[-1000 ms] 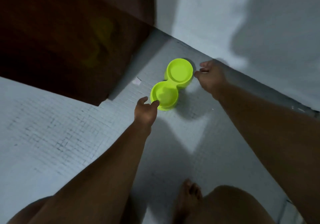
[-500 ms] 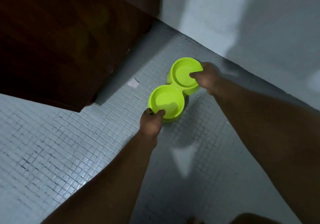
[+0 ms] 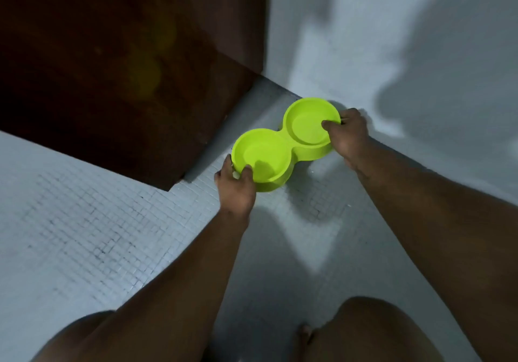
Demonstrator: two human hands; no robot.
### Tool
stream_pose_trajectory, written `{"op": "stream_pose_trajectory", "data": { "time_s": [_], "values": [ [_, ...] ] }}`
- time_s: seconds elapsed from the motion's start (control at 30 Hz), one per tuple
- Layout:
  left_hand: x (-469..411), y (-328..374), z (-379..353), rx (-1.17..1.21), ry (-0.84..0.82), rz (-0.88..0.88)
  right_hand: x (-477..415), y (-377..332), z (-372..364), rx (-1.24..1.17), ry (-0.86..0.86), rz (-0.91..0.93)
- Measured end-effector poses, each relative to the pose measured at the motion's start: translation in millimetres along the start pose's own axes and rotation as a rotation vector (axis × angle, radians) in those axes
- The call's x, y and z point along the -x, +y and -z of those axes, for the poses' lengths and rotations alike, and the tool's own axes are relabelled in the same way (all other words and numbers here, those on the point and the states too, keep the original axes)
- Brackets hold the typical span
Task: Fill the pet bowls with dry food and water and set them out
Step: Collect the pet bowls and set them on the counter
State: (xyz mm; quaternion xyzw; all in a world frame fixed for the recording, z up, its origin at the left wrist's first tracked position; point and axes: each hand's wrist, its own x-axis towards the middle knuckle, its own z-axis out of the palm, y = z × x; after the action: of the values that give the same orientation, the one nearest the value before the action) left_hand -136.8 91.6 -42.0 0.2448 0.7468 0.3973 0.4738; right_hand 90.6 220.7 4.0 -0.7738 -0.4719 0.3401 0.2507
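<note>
A lime-green double pet bowl (image 3: 286, 140) is just above the tiled floor near the wall corner, both round wells empty. My left hand (image 3: 236, 188) grips the rim of the near-left well, thumb over the edge. At the far-right well my right hand (image 3: 347, 134) grips the rim, thumb inside the well. The bowl casts a shadow on the floor below it.
A dark brown wooden door or cabinet (image 3: 117, 62) stands at the left, its lower corner close to the bowl. A pale wall (image 3: 406, 39) runs behind and to the right. Small grey mosaic tiles (image 3: 92, 227) cover the floor. My knees and a foot (image 3: 304, 333) show at the bottom.
Both hands closed on the bowl's two ends, then lifted it a little off the floor. The view shifted as I moved.
</note>
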Motion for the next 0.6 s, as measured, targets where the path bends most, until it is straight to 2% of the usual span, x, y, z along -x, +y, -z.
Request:
{"op": "stream_pose_trajectory", "data": {
  "time_s": [0.2, 0.4, 0.6],
  "values": [
    [70, 111, 49, -0.172, -0.028, -0.161, 83, -89, 105, -0.121, 0.103, -0.057],
    [173, 248, 98, -0.171, -0.054, -0.182, 164, -170, 207, -0.206, 0.169, -0.103],
    [257, 345, 143, -0.174, -0.050, -0.239, 249, -237, 298, -0.305, 0.203, -0.128]
  ]
}}
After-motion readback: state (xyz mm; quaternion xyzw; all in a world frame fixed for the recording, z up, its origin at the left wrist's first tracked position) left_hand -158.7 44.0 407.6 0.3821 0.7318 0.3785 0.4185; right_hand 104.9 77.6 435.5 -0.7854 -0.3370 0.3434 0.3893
